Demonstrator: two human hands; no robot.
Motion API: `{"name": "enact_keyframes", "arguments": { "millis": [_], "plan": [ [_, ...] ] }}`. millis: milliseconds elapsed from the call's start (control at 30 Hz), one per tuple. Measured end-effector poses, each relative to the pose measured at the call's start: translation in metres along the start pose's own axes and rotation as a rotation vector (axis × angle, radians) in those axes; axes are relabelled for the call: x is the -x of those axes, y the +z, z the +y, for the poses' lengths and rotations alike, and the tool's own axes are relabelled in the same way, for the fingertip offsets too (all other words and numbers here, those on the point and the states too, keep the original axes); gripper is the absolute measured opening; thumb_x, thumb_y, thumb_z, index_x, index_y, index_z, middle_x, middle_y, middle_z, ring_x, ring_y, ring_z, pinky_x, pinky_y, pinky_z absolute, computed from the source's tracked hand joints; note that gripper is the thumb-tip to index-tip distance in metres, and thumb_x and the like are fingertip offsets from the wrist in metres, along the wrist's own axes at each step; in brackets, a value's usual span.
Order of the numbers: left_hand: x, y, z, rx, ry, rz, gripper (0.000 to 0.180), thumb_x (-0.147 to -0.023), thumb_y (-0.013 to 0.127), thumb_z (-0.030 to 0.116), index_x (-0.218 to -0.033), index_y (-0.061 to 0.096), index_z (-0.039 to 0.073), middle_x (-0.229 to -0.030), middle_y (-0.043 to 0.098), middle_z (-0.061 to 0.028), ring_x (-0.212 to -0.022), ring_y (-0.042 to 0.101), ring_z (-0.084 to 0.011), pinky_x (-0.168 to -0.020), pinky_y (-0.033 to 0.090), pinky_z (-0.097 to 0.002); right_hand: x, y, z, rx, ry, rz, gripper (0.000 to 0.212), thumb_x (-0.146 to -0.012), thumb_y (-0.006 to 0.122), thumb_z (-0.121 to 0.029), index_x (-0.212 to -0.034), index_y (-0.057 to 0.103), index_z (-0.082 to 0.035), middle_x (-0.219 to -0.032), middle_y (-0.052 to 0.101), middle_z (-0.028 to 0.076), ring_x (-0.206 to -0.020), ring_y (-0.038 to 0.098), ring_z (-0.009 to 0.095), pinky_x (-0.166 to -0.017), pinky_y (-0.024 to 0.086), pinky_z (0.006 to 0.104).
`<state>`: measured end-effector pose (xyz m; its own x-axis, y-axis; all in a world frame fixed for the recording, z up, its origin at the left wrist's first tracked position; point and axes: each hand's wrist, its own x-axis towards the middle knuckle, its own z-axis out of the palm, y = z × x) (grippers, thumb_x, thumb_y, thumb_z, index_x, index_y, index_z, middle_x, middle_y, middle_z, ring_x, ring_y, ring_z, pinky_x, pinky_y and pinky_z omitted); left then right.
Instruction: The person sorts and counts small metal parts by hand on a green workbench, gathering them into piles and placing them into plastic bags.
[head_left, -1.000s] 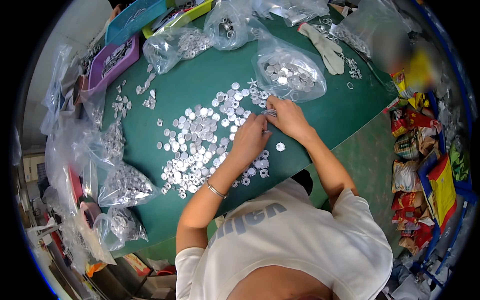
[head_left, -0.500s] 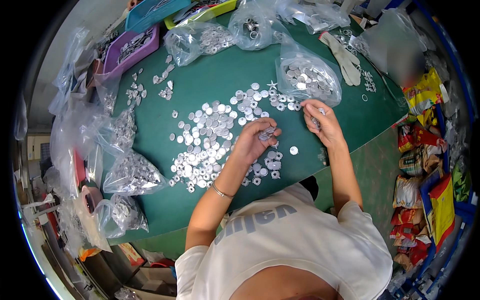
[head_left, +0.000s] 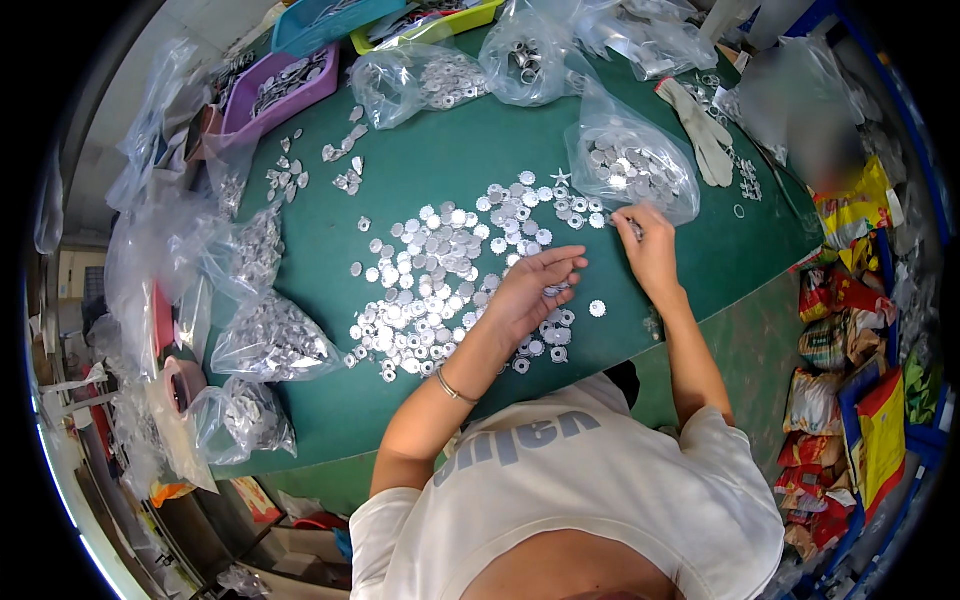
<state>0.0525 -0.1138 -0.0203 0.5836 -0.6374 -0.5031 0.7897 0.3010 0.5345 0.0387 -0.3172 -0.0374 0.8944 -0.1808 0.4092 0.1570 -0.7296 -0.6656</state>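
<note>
Many metal discs lie loose, seemingly left to handle, on the desk, others bagged; left hand cups several, fingers half-curled, right hand pinches some, fingers closed.

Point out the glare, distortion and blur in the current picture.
Head view: bright glints on the loose metal discs and in the clear bag; head view: fisheye bending toward the rim, with black corners; head view: a smeared grey patch at upper right, its detail unreadable.

Pale wall, green floor, blue rack.
</note>
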Motion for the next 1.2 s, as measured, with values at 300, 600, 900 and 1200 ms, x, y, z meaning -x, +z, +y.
{"name": "enact_keyframes", "arguments": {
  "millis": [300, 600, 900, 1200],
  "plan": [
    [-0.016, 0.004, -0.018, 0.727, -0.205, -0.638, 0.046, -0.098, 0.026, 0.037, -0.117, 0.048, 0.001, -0.117, 0.054, -0.016, -0.108, 0.053, -0.0269, -0.097, 0.043, -0.0402, 0.021, 0.004, -0.069, -0.44, -0.055, -0.254, 0.008, -0.075, 0.067, -0.005, -0.078, 0.061, -0.001, -0.078, 0.061, 0.007, -0.069, 0.055, 0.016, -0.064, 0.045, 0.031],
    [-0.011, 0.002, -0.03, 0.533, -0.076, -0.021, 0.026, -0.093, 0.049, 0.029, -0.091, 0.056, 0.004, -0.091, 0.061, -0.0093, -0.087, 0.062, -0.0209, -0.075, 0.055, -0.0329, 0.004, -0.003, -0.041, 0.011, 0.014, -0.046, 0.014, -0.071, 0.07, -0.01, -0.081, 0.063, -0.002, -0.082, 0.061, 0.009, -0.08, 0.056, 0.026, -0.071, 0.043, 0.0356],
    [0.002, 0.008, -0.016, 0.301, -0.046, 0.1, 0.025, -0.092, 0.051, 0.028, -0.094, 0.057, 0.004, -0.092, 0.061, -0.0097, -0.084, 0.062, -0.0198, -0.075, 0.055, -0.0318, -0.002, 0.013, -0.013, 0.244, -0.108, -0.058, 0.008, -0.074, 0.066, -0.01, -0.076, 0.062, -0.003, -0.072, 0.054, 0.007, -0.078, 0.055, 0.026, -0.069, 0.043, 0.0372],
    [-0.002, 0.007, -0.013, 0.307, 0.039, 0.173, 0.024, -0.091, 0.054, 0.021, -0.108, 0.056, 0.004, -0.089, 0.059, -0.0034, -0.079, 0.059, -0.014, -0.068, 0.051, -0.0236, -0.029, 0.014, -0.044, 0.05, -0.361, -0.067, 0.01, -0.072, 0.067, -0.011, -0.078, 0.065, -0.003, -0.089, 0.06, 0.006, -0.087, 0.053, 0.025, -0.075, 0.04, 0.0347]
  ]
}}
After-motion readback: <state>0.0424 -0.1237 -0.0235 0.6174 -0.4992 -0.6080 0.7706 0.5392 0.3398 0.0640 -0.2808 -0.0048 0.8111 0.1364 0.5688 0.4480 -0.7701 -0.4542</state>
